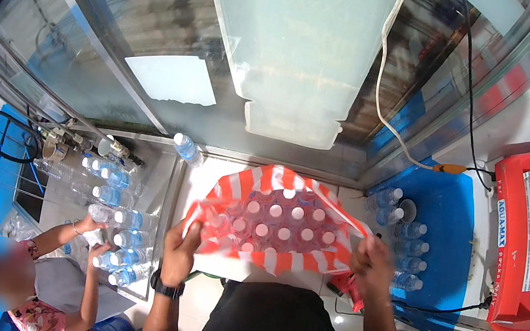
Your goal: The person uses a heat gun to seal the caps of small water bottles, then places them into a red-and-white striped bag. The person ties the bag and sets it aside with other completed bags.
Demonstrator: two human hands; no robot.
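A red-and-white striped plastic bag (269,263) lies in front of me, its mouth spread wide around several upright capped water bottles (283,233). My left hand (181,249), with a black watch on the wrist, grips the left edge of the bag's rim. The right edge is pinched in my right hand (370,264), which is slightly blurred and pulls the plastic outward. A pink-red tool or device (353,292), partly hidden, lies below the right side of the bag.
At left, a co-worker's hands (93,231) handle a bottle beside several filled bottles (134,239) on a metal counter. One bottle (188,149) stands at the back edge. More bottles (409,264) line the right side, near a red machine (529,236) and cables.
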